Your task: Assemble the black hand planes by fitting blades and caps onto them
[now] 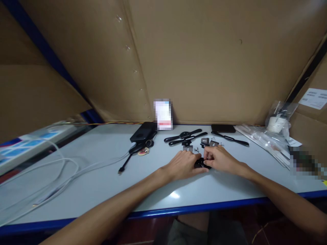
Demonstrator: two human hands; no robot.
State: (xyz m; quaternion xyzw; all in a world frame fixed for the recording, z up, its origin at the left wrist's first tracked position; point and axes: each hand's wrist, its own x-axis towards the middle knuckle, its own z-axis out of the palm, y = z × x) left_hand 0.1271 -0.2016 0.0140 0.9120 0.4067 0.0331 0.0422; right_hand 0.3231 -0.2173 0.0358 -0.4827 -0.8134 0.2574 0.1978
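My left hand (184,164) and my right hand (219,158) meet over a small black part (200,164) on the grey table (102,183). Both hands have their fingers curled round it, and most of the part is hidden between them. Just beyond my fingers lie small grey metal pieces (204,141) and tiny screws (196,149). Farther back lie two long black handled tools (186,136) and a thin black bar (231,138).
A black box with a cable and key ring (143,133) lies at the back left. White cables (58,170) trail across the left side. A flat black case (223,128) and plastic bags (277,119) sit at the back right. Cardboard walls (194,61) enclose the table.
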